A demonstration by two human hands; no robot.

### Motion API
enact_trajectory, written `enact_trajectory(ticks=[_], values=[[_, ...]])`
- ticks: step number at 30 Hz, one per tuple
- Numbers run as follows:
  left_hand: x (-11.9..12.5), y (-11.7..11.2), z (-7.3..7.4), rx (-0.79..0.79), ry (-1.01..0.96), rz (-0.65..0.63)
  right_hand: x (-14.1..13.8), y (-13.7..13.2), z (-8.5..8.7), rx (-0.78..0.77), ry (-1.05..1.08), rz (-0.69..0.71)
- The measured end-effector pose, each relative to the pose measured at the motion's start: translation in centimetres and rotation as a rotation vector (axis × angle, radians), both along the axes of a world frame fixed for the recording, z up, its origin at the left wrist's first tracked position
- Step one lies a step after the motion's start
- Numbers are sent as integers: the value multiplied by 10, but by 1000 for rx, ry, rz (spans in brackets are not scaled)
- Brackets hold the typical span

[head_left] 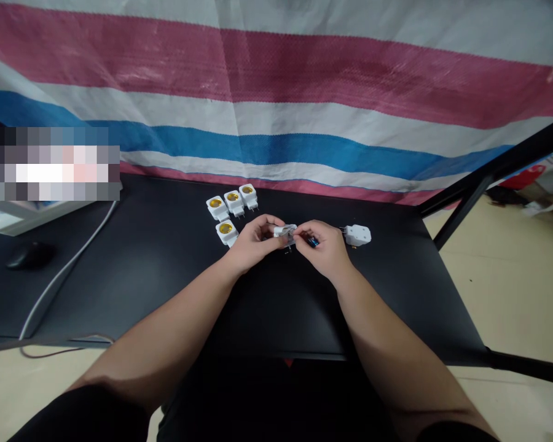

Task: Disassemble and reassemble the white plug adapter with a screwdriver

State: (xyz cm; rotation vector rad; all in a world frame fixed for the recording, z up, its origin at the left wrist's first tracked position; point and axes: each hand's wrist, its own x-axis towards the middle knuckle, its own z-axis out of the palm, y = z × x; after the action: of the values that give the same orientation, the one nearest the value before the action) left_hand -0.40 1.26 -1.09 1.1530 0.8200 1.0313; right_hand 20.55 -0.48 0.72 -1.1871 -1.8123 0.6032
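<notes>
Several white plug-in lamp holders with brass-coloured centres stand on the black desk [276,307]. Three form a row, a white lamp holder [218,207], a second [234,202] and a third [248,196], and a fourth [227,232] sits just beside my left hand [253,244]. That hand grips a white plastic fitting [284,232], which my right hand [325,250] also touches. Between the right fingers is a small dark blue part [312,242], mostly hidden. A white plug body with metal prongs [357,235] lies to the right of my right hand.
A black computer mouse [30,255] and a white cable [69,270] lie on the desk's left side. A striped pink, white and blue tarpaulin [276,141] hangs behind the desk. A black metal frame [488,178] stands at right, above a pale tiled floor [511,294].
</notes>
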Motion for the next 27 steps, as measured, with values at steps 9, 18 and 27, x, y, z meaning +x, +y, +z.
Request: enact_trajectory(ticks=[9, 18, 27], values=[[0, -3, -1, 157, 138, -20, -4, -1, -7, -92, 71, 5], [1, -7, -1, 229, 161, -30, -3, 0, -10, -168, 146, -38], [2, -6, -2, 260, 162, -50, 0, 4, -15, -251, 176, -39]])
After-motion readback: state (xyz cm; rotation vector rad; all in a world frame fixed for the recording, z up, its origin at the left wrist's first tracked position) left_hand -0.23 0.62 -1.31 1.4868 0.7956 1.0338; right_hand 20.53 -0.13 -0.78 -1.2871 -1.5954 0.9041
